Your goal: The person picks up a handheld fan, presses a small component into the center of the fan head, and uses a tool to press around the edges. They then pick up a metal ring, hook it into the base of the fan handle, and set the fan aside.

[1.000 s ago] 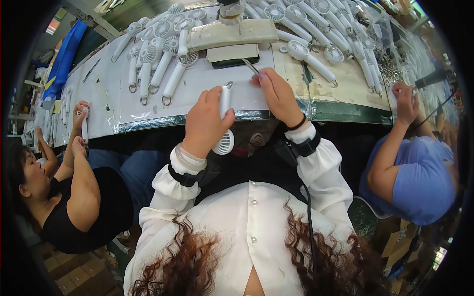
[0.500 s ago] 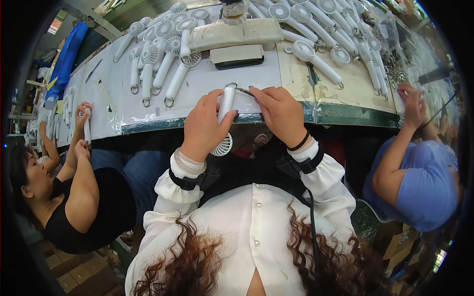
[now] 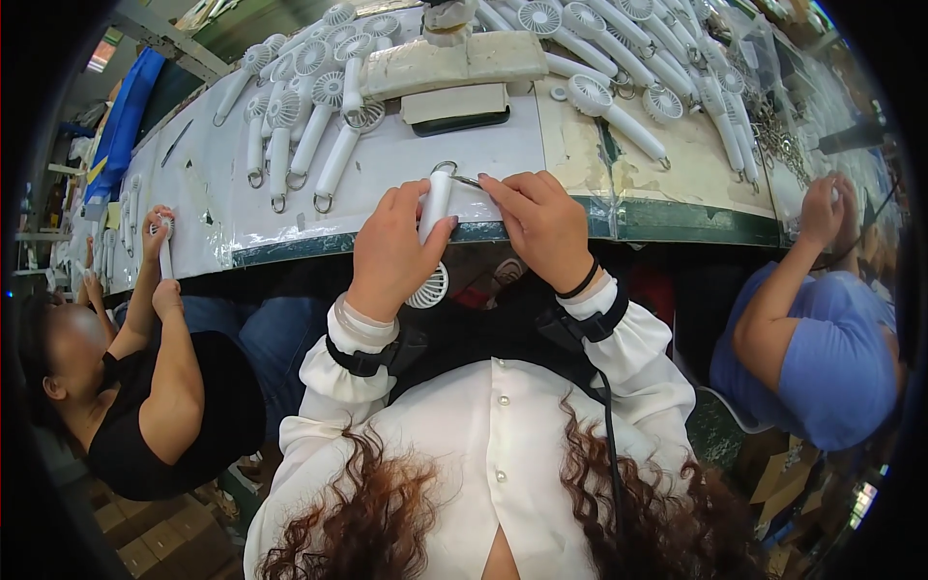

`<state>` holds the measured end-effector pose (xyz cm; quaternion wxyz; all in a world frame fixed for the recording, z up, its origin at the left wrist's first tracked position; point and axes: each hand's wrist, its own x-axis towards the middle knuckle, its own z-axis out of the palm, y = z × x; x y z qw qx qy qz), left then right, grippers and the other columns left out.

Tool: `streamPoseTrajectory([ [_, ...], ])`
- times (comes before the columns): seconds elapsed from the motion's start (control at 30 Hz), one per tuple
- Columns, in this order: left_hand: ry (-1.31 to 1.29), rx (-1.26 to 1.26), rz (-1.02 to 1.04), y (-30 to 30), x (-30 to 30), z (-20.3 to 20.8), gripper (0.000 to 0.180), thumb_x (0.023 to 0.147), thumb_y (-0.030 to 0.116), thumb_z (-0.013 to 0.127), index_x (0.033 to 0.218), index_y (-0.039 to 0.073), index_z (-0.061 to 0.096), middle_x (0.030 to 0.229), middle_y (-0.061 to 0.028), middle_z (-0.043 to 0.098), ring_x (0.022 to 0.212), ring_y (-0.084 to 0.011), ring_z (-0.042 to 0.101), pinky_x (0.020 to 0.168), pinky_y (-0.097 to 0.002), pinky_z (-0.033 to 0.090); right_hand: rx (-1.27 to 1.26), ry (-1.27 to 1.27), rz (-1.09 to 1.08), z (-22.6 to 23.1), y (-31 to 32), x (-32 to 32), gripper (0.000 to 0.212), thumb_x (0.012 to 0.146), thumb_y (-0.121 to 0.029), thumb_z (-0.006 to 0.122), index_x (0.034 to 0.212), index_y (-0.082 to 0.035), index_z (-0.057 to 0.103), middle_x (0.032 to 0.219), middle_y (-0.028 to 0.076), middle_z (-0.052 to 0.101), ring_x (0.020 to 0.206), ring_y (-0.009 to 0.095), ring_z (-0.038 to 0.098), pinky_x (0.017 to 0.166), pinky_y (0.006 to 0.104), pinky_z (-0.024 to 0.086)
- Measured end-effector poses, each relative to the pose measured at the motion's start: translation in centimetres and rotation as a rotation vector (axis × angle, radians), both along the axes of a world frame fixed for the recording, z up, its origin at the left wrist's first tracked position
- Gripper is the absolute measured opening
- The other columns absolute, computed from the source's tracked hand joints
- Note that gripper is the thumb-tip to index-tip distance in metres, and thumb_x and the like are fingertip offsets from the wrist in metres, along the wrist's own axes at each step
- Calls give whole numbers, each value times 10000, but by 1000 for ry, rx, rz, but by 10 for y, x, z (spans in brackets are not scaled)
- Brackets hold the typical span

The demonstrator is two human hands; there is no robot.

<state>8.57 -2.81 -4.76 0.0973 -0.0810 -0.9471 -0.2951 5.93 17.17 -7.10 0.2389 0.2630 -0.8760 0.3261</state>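
Observation:
A white handheld fan (image 3: pixel 438 205) is gripped in my left hand (image 3: pixel 391 242), just over the table's near edge. Its round slatted head (image 3: pixel 429 287) points toward me, below that hand. A metal ring (image 3: pixel 445 166) sits at the far end of the handle. My right hand (image 3: pixel 547 226) pinches a slim pointed metal tool (image 3: pixel 468 181) between thumb and fingers. The tool's tip lies beside the ring; whether it touches cannot be made out.
Several white fans with rings lie at the back left (image 3: pixel 311 126) and back right (image 3: pixel 619 121). A padded block (image 3: pixel 454 66) stands at the back middle, a dark case (image 3: pixel 462 124) before it. One co-worker (image 3: pixel 174 387) sits at left, another (image 3: pixel 817 353) at right.
The view has shifted slightly. Both hands keep their holds, and the tool has turned a little flatter beside the ring. The right co-worker's hands have come lower.

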Motion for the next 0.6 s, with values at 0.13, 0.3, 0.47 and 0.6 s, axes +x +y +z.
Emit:
streamPoseTrajectory([
  [0.13, -6, -11, 2, 1, 1, 2, 431, 806, 220, 733, 1160, 29, 576, 830, -92, 593, 672, -218, 577, 613, -323, 485, 1, 9, 12, -1, 0, -1, 387, 748, -1, 672, 1104, -150, 698, 859, 32, 635, 770, 217, 607, 615, 318, 503],
  [0.3, -11, -55, 2, 1, 1, 1, 427, 810, 221, 726, 1160, 32, 569, 849, -102, 597, 696, -235, 591, 622, -339, 490, 6, 9, 15, 2, 0, 1, 392, 744, 1, 674, 1104, -153, 699, 854, 31, 633, 770, 216, 607, 613, 317, 504],
  [0.47, 5, -71, -1, 1, 1, 0, 421, 810, 218, 723, 1155, 35, 564, 865, -109, 601, 721, -249, 603, 633, -349, 495, 13, 28, -10, 0, 2, -1, 390, 746, -2, 674, 1104, -155, 700, 853, 28, 633, 770, 213, 609, 611, 317, 505],
  [0.6, 4, -80, -1, 2, 1, 1, 416, 809, 215, 722, 1150, 37, 564, 874, -113, 603, 736, -253, 608, 640, -352, 499, 20, 10, 1, -1, 0, 1, 387, 747, -4, 675, 1103, -156, 700, 852, 25, 633, 770, 210, 610, 611, 315, 505],
])
